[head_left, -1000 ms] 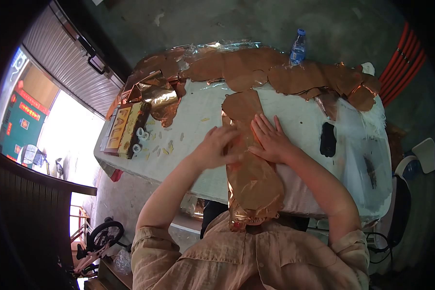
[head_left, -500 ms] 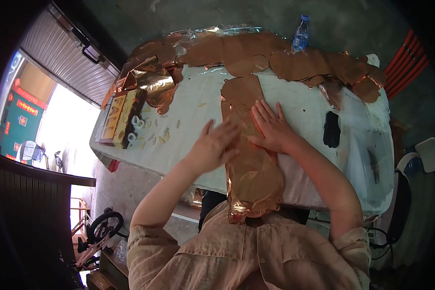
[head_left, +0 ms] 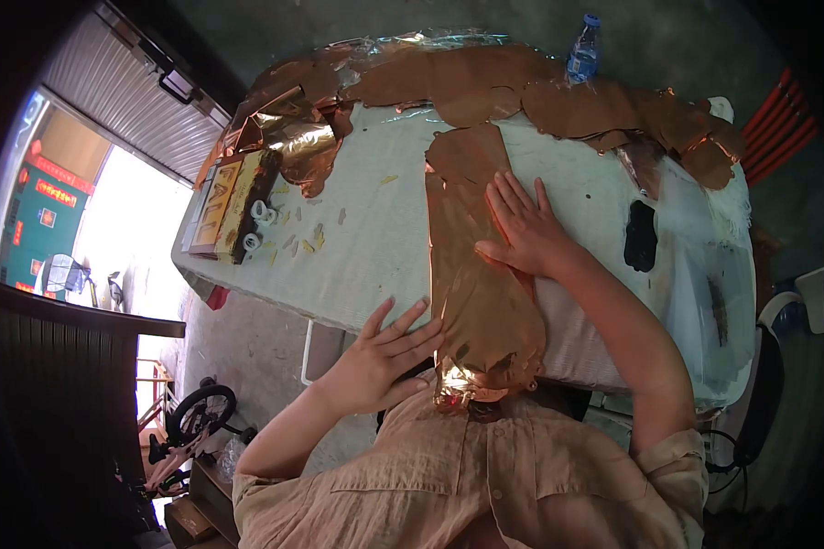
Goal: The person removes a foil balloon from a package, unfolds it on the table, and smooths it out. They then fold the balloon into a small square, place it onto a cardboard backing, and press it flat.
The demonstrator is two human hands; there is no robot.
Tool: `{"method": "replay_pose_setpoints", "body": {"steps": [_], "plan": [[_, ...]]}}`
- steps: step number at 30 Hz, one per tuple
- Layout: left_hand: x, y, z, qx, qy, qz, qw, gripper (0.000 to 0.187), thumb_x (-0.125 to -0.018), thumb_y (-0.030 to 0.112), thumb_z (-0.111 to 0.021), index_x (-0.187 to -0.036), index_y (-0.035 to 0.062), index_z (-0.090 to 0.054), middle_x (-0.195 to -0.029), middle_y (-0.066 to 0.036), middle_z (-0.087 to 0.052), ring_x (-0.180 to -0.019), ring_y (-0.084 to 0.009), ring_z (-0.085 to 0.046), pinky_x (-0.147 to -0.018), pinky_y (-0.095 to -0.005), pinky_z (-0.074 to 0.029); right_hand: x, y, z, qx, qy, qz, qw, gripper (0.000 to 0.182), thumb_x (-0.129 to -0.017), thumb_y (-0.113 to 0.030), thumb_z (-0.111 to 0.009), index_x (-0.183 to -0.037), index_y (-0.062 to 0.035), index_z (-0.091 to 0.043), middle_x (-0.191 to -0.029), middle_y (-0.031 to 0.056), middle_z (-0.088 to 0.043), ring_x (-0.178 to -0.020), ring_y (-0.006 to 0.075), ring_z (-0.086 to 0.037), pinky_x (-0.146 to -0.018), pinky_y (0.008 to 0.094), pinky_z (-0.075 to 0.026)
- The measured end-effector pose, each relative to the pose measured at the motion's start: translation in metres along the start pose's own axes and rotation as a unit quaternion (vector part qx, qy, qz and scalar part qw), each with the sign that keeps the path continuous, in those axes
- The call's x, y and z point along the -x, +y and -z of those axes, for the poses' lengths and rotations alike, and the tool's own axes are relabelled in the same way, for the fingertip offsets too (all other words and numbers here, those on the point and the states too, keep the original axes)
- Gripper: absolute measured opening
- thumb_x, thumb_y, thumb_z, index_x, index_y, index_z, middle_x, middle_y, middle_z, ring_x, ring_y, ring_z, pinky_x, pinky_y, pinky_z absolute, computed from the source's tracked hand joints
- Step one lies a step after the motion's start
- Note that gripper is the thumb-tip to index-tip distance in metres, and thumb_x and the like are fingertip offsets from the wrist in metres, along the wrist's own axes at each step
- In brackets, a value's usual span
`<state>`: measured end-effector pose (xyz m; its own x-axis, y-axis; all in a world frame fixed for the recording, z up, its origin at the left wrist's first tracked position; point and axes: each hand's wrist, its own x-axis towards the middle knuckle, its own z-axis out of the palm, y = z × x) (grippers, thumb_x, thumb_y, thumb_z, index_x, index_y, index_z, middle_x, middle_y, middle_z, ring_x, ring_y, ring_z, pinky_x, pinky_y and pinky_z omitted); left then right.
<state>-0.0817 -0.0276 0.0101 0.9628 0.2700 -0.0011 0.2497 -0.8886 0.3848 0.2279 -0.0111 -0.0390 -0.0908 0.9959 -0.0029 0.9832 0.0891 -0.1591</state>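
A long sheet of shiny copper-coloured foil (head_left: 481, 247) runs from the middle of the table toward my body, its near end crumpled and hanging at the table's edge. My right hand (head_left: 526, 229) lies flat on the foil's right side, fingers stretched toward the far end. At the foil's left edge, lower down, is my left hand (head_left: 384, 352), fingers spread and fingertips right at the edge. Neither hand grips anything.
More copper-coloured sheets (head_left: 467, 78) line the table's far side, with a water bottle (head_left: 584, 50) behind them. A box (head_left: 238, 206), white rolls (head_left: 252, 242) and small scraps lie left on the white-covered table (head_left: 384, 210). At right is a black oval piece (head_left: 640, 236).
My left hand has moved from over the middle of the foil down toward me, to its lower left edge. The right hand stays flat on the foil.
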Motion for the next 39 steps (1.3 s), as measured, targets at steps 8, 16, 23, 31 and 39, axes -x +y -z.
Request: {"method": "replay_pose_setpoints", "body": {"steps": [8,16,23,31,39], "plan": [[-0.02,0.001,-0.002,0.058,0.114,-0.024,0.992,0.05,-0.072,0.003,-0.054,-0.121,0.0089,-0.06,-0.134,-0.007,-0.052,-0.13,-0.0279,-0.042,-0.109,-0.0482,-0.03,0.0,0.001,-0.001,0.008,0.0,0.002,1.0,0.09,-0.086,-0.061,-0.043,-0.146,0.001,-0.017,-0.155,0.0173,-0.01,-0.145,0.0248,-0.004,-0.115,0.0502,0.001],[-0.015,-0.009,-0.017,-0.063,0.14,-0.119,0.981,0.05,-0.067,0.006,-0.064,-0.117,0.0071,-0.061,-0.124,-0.01,-0.059,-0.121,-0.0303,-0.051,-0.102,-0.044,-0.04,0.0,0.002,-0.004,-0.006,0.018,0.015,1.0,0.093,-0.085,-0.062,-0.045,-0.147,0.0011,-0.016,-0.154,0.0191,-0.013,-0.145,0.0266,-0.006,-0.114,0.0519,0.001],[-0.027,-0.008,-0.019,-0.002,0.204,-0.076,0.976,0.042,-0.071,0.008,-0.066,-0.113,0.0062,-0.063,-0.109,-0.009,-0.064,-0.101,-0.0277,-0.06,-0.086,-0.0385,-0.049,-0.002,0.004,-0.008,-0.002,0.021,0.012,1.0,0.093,-0.085,-0.064,-0.044,-0.146,0.0012,-0.017,-0.154,0.0194,-0.012,-0.145,0.0266,-0.006,-0.114,0.0532,0.001],[-0.034,-0.015,-0.011,-0.093,0.165,-0.142,0.972,0.032,-0.071,0.012,-0.059,-0.101,0.0041,-0.068,-0.108,-0.005,-0.065,-0.103,-0.0208,-0.059,-0.086,-0.0337,-0.05,-0.002,0.002,-0.004,0.002,0.012,0.009,1.0,0.095,-0.085,-0.066,-0.043,-0.147,0.001,-0.016,-0.154,0.0188,-0.011,-0.145,0.0264,-0.005,-0.114,0.0537,0.001],[-0.032,-0.009,-0.003,-0.103,0.138,-0.145,0.974,0.032,-0.071,0.013,-0.063,-0.101,0.0032,-0.068,-0.109,-0.006,-0.065,-0.105,-0.022,-0.06,-0.087,-0.0341,-0.051,-0.001,0.001,-0.001,0.003,0.005,0.007,1.0,0.097,-0.084,-0.068,-0.044,-0.147,0.0004,-0.016,-0.154,0.0185,-0.012,-0.145,0.026,-0.006,-0.114,0.0536,0.001]]}}
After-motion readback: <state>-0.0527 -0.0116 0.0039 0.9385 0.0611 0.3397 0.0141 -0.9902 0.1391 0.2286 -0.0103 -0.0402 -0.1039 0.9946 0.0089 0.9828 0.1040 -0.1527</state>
